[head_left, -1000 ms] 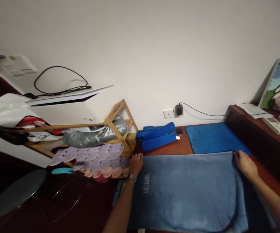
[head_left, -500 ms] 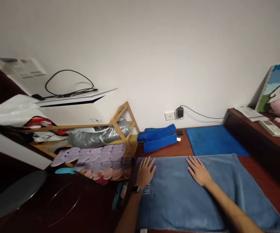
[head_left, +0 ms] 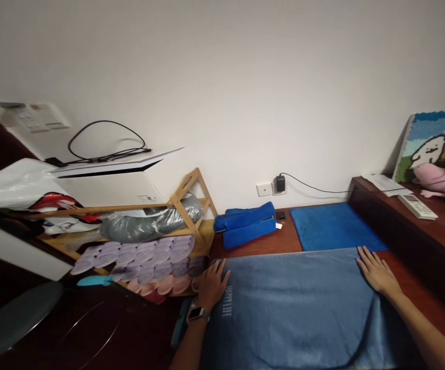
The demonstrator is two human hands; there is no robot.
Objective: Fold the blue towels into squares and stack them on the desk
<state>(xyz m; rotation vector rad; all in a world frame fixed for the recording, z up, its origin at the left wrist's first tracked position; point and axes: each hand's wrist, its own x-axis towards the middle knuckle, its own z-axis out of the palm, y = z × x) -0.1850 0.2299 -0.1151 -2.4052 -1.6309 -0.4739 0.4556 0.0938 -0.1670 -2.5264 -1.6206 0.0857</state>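
Observation:
A grey-blue towel (head_left: 291, 303) with white lettering near its left side lies spread over the reddish-brown wooden surface. My left hand (head_left: 213, 284), with a watch at the wrist, rests flat on the towel's upper left corner, fingers apart. On the upper right corner lies my right hand (head_left: 377, 271), its fingers also spread. Folds run through the towel below my right hand. Just beyond the towel are a flat bright blue cloth (head_left: 334, 225) and, further left, a folded blue cloth (head_left: 250, 224) with a small white tag.
A wooden rack (head_left: 191, 203) at the left holds a plastic-wrapped grey roll (head_left: 148, 226), a white box (head_left: 106, 190) and purple trays (head_left: 141, 252). A black plug (head_left: 280, 183) sits in the wall. On the raised ledge at right are a remote (head_left: 417, 206) and a pink plush toy (head_left: 444, 182).
My right hand has moved right to the towel's upper right corner, and my left hand slightly left. Folds have formed at the towel's right side. The view has shifted a little.

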